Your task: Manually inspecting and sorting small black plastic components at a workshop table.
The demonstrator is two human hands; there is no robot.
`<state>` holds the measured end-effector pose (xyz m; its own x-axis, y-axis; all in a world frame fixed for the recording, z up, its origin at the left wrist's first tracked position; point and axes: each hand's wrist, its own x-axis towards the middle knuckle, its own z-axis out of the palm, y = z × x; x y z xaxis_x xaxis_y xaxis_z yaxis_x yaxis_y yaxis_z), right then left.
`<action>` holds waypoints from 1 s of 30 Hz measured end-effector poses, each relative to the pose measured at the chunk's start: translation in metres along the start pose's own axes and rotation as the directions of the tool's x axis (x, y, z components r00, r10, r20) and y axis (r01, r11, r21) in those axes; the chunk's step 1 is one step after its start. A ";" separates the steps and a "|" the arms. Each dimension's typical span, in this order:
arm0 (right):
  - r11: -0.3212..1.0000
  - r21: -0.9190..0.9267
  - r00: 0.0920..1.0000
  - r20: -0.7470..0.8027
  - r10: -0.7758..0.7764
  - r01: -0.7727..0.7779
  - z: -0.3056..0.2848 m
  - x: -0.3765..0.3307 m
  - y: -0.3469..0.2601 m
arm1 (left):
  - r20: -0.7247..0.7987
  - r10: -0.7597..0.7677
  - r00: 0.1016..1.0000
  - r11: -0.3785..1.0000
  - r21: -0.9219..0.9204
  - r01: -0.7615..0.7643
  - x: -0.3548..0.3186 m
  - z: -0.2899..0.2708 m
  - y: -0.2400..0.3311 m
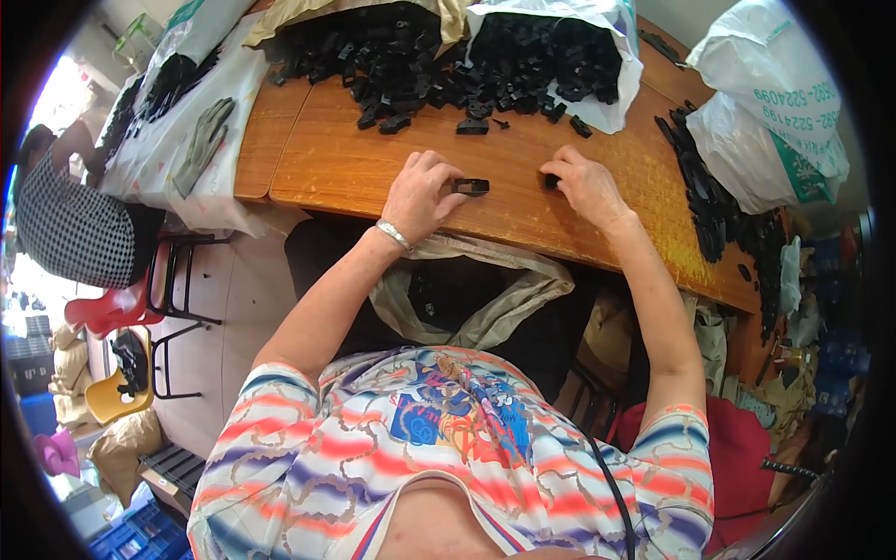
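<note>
Above the wooden table's front edge, my left hand (pixel 422 194) pinches a small black plastic frame-like part (pixel 474 187) between thumb and fingers. A hand's width to the right, my right hand (pixel 590 189) is closed on a smaller black piece (pixel 552 180), mostly hidden by the fingertips. The two parts are apart. Beyond my hands lies a large heap of black plastic parts (pixel 401 70), with a few loose ones at its near side, among them a black block (pixel 472 127).
A brown paper bag (pixel 280 23) and a white bag (pixel 627 56) spill parts at the back. An open cloth bag (pixel 523 297) rests on my lap. Long black strips (pixel 702 201) and white plastic bags (pixel 737 140) line the right. Left lies a grey glove (pixel 203 145); a person (pixel 79 219) sits beyond.
</note>
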<state>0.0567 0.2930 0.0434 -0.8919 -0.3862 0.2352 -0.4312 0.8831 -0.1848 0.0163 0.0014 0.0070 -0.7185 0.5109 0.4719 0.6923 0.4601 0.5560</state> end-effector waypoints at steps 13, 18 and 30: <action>0.941 0.327 0.975 -0.168 0.145 -0.083 0.036 0.035 -0.086 | 0.007 -0.033 0.999 0.999 -0.042 0.034 0.001 0.002 0.001; 0.999 0.030 0.998 -0.060 -0.017 0.018 0.035 0.035 -0.094 | 0.031 -0.057 0.998 0.997 -0.051 0.059 0.001 0.001 -0.002; 0.950 -0.308 0.998 -0.027 -0.060 0.048 0.052 0.027 -0.106 | 0.163 0.056 0.985 0.993 -0.114 -0.037 0.008 0.001 -0.022</action>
<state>0.0708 0.1754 0.0194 -0.8606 -0.4307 0.2717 -0.4106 0.9025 0.1300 -0.0047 -0.0042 -0.0019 -0.6582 0.6476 0.3839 0.7065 0.3552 0.6121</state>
